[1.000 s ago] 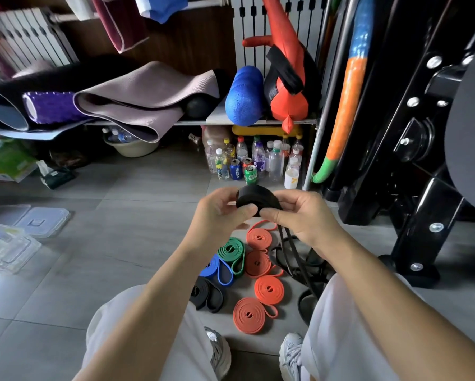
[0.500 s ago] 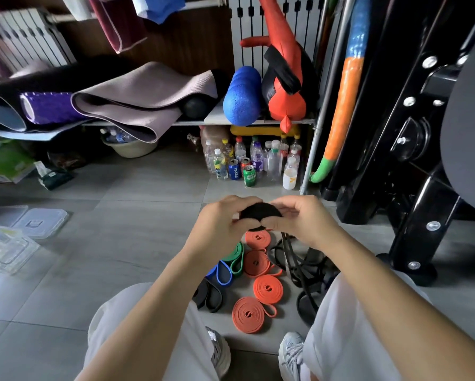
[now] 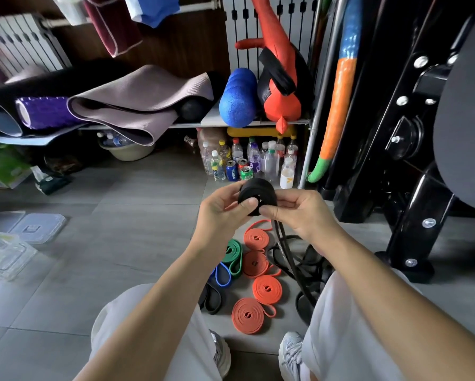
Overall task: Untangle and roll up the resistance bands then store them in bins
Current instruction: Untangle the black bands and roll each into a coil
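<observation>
Grey floor tiles [image 3: 115, 243] spread beneath a seated person in the one head view, with a cluttered shelf behind. Both hands meet at chest height on a black band roll [image 3: 257, 195]: the left hand [image 3: 221, 213] pinches its near face with thumb and fingers, and the right hand [image 3: 299, 213] clamps the other side. From under the grip the band's unrolled tail [image 3: 288, 259] drops to a black tangle [image 3: 310, 268] on the floor. Below the hands lie finished orange coils [image 3: 258, 264], with a green coil [image 3: 232, 255] just left of them. Rolling seems about half done; next, likely another turn of the roll, drawing in slack. Clear bins [image 3: 8, 254] wait far left.
</observation>
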